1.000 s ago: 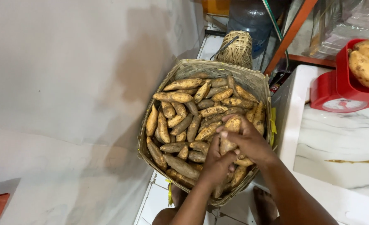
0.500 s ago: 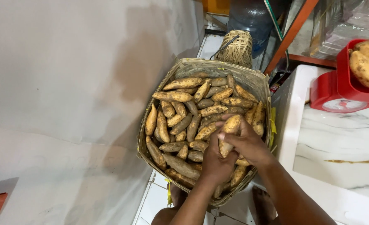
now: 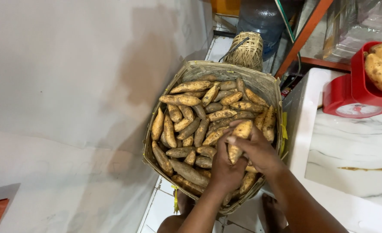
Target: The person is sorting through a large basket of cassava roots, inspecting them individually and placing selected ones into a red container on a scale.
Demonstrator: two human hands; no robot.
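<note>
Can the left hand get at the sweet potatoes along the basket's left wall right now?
Probably yes: the left hand is inside the basket, with nothing covering those sweet potatoes.

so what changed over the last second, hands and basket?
Both hands closed in on one sweet potato at the near right of the woven basket: the right hand has shifted from resting on the pile to gripping it from the right, and the left hand now clasps its lower end. Its tip shows raised above the pile. Basket, other tubers and red scale unchanged.
</note>
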